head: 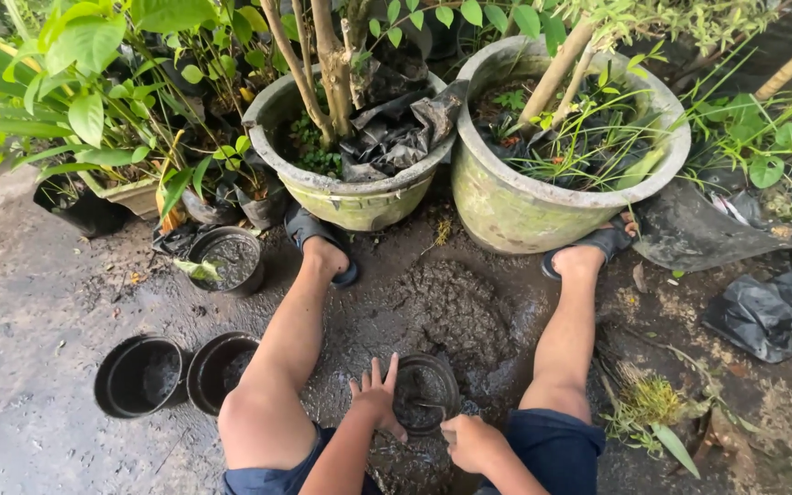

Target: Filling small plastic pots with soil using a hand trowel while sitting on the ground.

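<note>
At the bottom centre of the frame a small black pot stands on the wet ground between the person's bare legs, partly filled with dark soil. The left hand lies against the pot's left rim with its fingers spread wide and pointing up the frame, gripping nothing. The right hand sits just below and right of the pot, curled into a loose fist; whether it holds anything cannot be told.

Directly above the pot, in the middle of the frame, a mound of soil fills the ground between the two sandalled feet. Beyond it two large mossy concrete planters close off the upper edge: the left planter at upper centre and the right planter just beside it, their walls nearly touching.

At lower left, two empty black pots stand side by side, close against the person's left thigh. Above them a smaller pot of wet soil sits near the left planter's base. The bare wet ground at the left of the frame is the widest open stretch. At right, crumpled black plastic and a clump of uprooted grass crowd the space beside the right leg.
</note>
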